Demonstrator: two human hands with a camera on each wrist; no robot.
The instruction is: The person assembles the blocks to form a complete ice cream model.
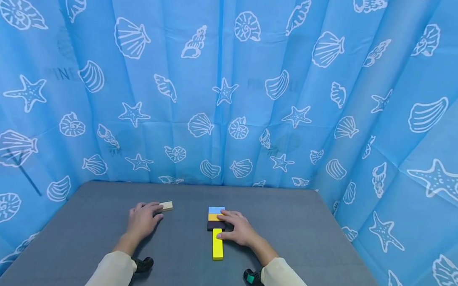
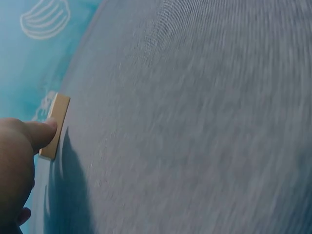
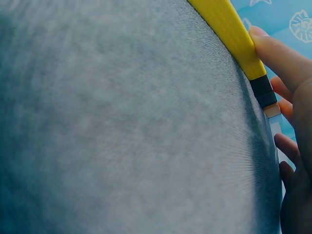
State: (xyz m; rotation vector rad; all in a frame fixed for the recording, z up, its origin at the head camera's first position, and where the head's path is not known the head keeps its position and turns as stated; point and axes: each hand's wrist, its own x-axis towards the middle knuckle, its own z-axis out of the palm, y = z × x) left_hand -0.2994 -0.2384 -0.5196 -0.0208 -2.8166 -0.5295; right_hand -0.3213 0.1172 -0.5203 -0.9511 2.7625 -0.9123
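In the head view my left hand (image 1: 141,220) is at a small pale wooden block (image 1: 166,206). Its fingers cover the block's left end; in the left wrist view the thumb lies against the wooden block (image 2: 56,122). My right hand (image 1: 241,230) rests at the right side of a row of blocks: a light blue block (image 1: 214,210), an orange block (image 1: 213,217) and a black block (image 1: 213,225). Below them a long yellow block (image 1: 217,248) extends toward me. The right thumb touches the yellow block's upper end, and a fingertip lies over the blue and orange blocks.
The blocks lie on a grey table (image 1: 183,259). A blue curtain (image 1: 222,117) with white shells and starfish hangs along the back and sides. Dark bands (image 1: 144,265) sit at both wrists.
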